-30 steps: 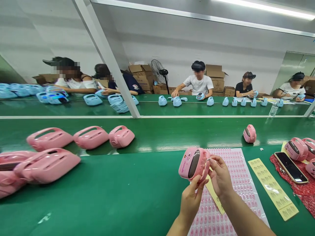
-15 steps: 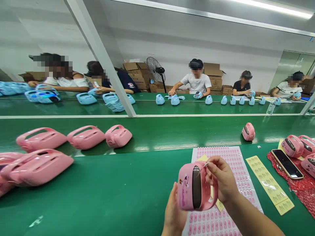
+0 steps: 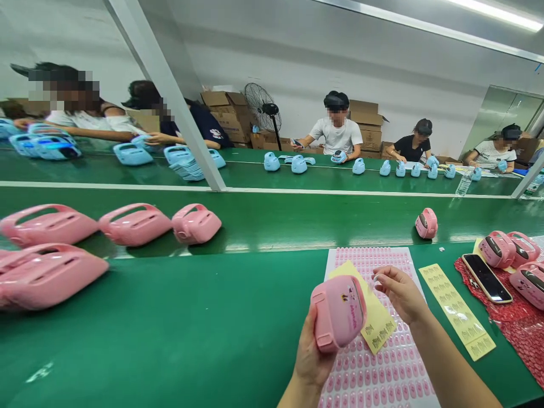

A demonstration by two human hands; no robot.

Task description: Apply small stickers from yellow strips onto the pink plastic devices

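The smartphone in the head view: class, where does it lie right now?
The smartphone lies screen-up at the right of the head view, on the red cloth, between the yellow sticker strip and a cluster of pink toy units.

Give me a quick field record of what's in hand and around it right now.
Left hand: grips pink toy case from below, printed side up
Right hand: apart from the case, fingertips pinched; contents too small to tell
Under hands: pink sticker sheet, small yellow sheet
Right: yellow sticker strip, phone on red cloth
Surface: green table
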